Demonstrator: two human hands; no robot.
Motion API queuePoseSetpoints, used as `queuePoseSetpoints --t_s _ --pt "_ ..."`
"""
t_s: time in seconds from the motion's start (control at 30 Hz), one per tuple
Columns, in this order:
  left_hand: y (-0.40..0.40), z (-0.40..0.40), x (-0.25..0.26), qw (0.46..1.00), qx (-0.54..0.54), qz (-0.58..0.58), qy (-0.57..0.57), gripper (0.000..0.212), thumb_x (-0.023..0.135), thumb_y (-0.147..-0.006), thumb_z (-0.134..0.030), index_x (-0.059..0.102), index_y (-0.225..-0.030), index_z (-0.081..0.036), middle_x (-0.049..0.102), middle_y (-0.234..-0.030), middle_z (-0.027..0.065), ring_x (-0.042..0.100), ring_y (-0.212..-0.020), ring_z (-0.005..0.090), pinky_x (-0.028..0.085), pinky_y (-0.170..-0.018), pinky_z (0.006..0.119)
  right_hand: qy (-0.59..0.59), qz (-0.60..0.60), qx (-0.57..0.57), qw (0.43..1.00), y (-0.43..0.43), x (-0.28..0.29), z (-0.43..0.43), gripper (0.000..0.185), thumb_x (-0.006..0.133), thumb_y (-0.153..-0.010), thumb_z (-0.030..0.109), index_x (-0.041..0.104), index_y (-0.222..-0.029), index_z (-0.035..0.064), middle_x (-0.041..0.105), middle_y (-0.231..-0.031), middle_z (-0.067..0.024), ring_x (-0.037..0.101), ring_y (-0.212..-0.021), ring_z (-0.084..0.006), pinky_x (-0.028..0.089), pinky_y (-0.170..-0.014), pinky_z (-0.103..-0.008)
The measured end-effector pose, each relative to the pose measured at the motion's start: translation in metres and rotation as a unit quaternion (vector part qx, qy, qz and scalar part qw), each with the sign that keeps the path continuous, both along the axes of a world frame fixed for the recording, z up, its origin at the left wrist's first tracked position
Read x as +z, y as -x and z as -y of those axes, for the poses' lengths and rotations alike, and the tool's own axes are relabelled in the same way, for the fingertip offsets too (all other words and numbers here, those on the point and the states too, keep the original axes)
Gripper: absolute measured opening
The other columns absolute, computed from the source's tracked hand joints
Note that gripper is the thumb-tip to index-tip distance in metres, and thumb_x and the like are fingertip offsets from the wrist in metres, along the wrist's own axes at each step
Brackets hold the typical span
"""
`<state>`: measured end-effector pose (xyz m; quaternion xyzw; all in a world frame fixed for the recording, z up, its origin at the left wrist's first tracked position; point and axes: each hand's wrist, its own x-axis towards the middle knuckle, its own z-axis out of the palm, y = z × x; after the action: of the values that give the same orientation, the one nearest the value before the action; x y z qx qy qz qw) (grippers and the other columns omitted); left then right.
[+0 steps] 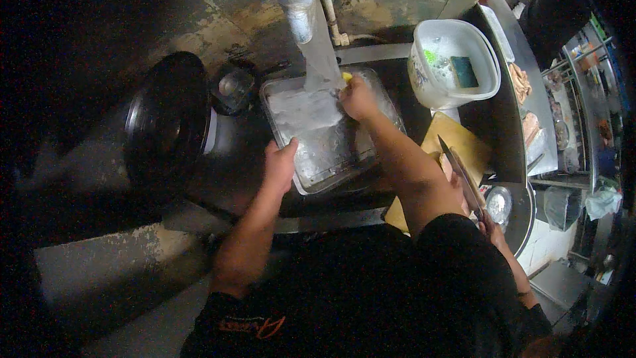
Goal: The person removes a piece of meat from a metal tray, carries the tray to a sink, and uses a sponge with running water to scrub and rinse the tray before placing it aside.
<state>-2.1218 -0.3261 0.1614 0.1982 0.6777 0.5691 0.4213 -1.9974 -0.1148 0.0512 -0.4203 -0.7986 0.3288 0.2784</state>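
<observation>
Over a dark sink, my left hand [283,164] grips the near left edge of a rectangular clear tray [308,146], thumb over its rim. Water [320,62] runs from a wide pipe-like spout [295,5] into the tray and spreads over its bottom. My right hand [358,97] is closed round a small yellow thing [347,77], perhaps a sponge, of which only a bit shows, at the tray's far right part beside the stream.
A white plastic tub [454,64] with suds and a dark green scouring pad [464,72] stands at right. Close by, another person's hand [492,231] holds a long knife [459,174] over a yellow cutting board [437,129]. A large black round pan or lid [169,119] stands at left.
</observation>
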Motion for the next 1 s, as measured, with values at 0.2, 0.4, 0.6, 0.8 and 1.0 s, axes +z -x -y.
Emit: queuePoseSetpoints --t_s 0.2,0.4,0.6,0.8,1.0 --pt "0.016 0.003 -0.017 1.0 0.014 -0.01 -0.004 0.032 0.061 -0.087 -0.012 0.055 -0.115 0.002 0.064 -0.106 0.0107 0.059 -0.093 0.0192 0.045 -0.084 0.033 -0.038 -0.153 0.101 0.982 0.048 0.056 0.081 0.037 0.052 -0.082 0.008 0.052 -0.118 0.0016 0.059 -0.107 -0.0252 0.058 -0.099 -0.0405 0.047 -0.084 -0.0459" --pt "-0.002 0.0 -0.009 0.998 -0.01 -0.061 -0.021 0.03 0.061 -0.087 -0.013 0.056 -0.113 0.002 0.064 -0.105 0.0112 0.059 -0.093 0.0189 0.045 -0.083 0.033 -0.099 -0.094 -0.048 0.989 -0.005 -0.005 0.007 0.042 0.055 -0.081 0.008 0.048 -0.122 0.0009 0.052 -0.119 -0.0276 0.054 -0.11 -0.0409 0.043 -0.091 -0.0446" --pt "0.0 -0.015 -0.012 0.998 -0.011 -0.058 -0.005 0.031 0.062 -0.087 -0.016 0.057 -0.112 0.002 0.064 -0.103 0.0121 0.06 -0.09 0.0194 0.046 -0.081 0.033 0.009 0.018 0.098 0.995 0.023 0.066 0.068 0.058 0.053 -0.079 0.006 0.04 -0.135 0.0038 0.04 -0.133 -0.0326 0.05 -0.114 -0.0447 0.041 -0.098 -0.0437" --pt "-0.016 -0.035 0.002 0.997 -0.049 -0.063 -0.004 0.027 0.061 -0.088 -0.017 0.058 -0.107 0.002 0.065 -0.099 0.0109 0.06 -0.085 0.0191 0.047 -0.077 0.034 -0.031 -0.052 -0.092 0.994 -0.006 0.022 0.019 0.046 0.051 -0.081 0.006 0.05 -0.126 0.0019 0.041 -0.135 -0.0276 0.046 -0.119 -0.044 0.038 -0.103 -0.0425" --pt "0.001 -0.038 0.006 1.0 -0.016 -0.013 0.019 0.025 0.061 -0.089 -0.018 0.06 -0.106 0.001 0.065 -0.097 0.0092 0.06 -0.083 0.0174 0.047 -0.075 0.034 0.077 -0.157 0.139 0.975 0.011 0.081 0.09 0.046 0.051 -0.078 0.002 0.051 -0.124 0.0003 0.052 -0.124 -0.025 0.051 -0.117 -0.0374 0.041 -0.099 -0.0397"
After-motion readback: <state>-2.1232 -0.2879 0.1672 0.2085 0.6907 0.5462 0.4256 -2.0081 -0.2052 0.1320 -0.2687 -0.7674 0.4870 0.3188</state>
